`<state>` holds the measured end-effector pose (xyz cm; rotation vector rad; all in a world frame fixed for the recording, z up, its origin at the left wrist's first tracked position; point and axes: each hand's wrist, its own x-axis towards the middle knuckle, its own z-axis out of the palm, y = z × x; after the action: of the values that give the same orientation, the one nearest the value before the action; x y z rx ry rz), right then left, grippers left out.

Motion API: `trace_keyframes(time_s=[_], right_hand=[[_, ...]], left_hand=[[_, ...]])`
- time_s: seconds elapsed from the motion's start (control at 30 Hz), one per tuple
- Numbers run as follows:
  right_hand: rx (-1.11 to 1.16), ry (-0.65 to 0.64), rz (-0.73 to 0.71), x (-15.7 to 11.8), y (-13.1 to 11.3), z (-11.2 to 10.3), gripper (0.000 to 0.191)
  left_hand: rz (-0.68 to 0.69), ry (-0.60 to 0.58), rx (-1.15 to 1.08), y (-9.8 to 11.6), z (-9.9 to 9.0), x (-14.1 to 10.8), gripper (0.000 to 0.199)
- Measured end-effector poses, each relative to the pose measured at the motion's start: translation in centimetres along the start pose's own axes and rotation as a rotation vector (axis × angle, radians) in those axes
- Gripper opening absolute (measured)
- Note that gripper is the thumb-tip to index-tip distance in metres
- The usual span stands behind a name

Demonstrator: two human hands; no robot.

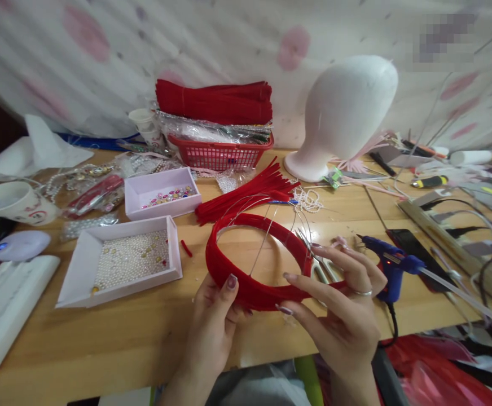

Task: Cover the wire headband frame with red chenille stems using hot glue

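Note:
A red velvety ring with thin wires arching over it is held up above the front of the wooden table. My left hand grips its lower left side, thumb on the outer face and fingers beneath. At the ring's right side, my right hand pinches the red band between thumb and fingers, and a red strip end shows among those fingers. Behind the ring lies a bundle of red fuzzy strips. Scissors, partly hidden, rest beside my right hand.
White boxes hold beads and gems at left. A blue glue gun stands at right near a phone and power strip. Behind are a red basket and a white foam head. A paper cup is far left.

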<state>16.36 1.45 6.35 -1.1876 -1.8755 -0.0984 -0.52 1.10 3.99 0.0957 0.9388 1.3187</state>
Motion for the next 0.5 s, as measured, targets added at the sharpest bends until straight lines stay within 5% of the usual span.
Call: trace_keyframes(time_s=[0.27, 0.5], right_hand=[[0.194, 0.006, 0.076, -0.4, -0.2, 0.7, 0.018], [0.239, 0.151, 0.199, -0.8, 0.0, 1.5, 0.017]], left_hand=[[0.002, 0.010, -0.006, -0.1, 0.2, -0.1, 0.056], [0.021, 0.004, 0.020, 0.0, 0.2, -0.3, 0.059]])
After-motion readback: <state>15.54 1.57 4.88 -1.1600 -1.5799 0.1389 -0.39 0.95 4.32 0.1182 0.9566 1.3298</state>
